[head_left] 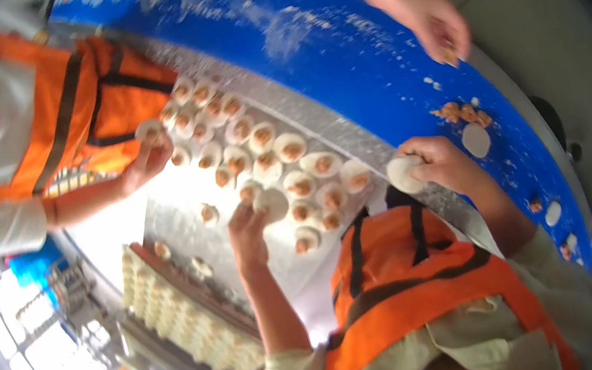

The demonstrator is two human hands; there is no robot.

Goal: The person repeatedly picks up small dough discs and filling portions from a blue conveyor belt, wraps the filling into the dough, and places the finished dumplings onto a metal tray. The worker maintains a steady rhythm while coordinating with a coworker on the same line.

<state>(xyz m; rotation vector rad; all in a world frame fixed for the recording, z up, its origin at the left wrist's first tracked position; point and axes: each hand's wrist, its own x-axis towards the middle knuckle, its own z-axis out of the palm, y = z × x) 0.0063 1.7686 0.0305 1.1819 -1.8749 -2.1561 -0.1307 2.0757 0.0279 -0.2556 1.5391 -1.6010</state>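
between the right fingers (426, 148) sits a round, whitish disc (404, 175)

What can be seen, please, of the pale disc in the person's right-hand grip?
The pale disc is roundish and off-white, and looks like soft, plain dough. The right-hand grip holds it at its edge, over the metal border beside the blue surface. No filling shows on its visible face; blur hides finer detail.
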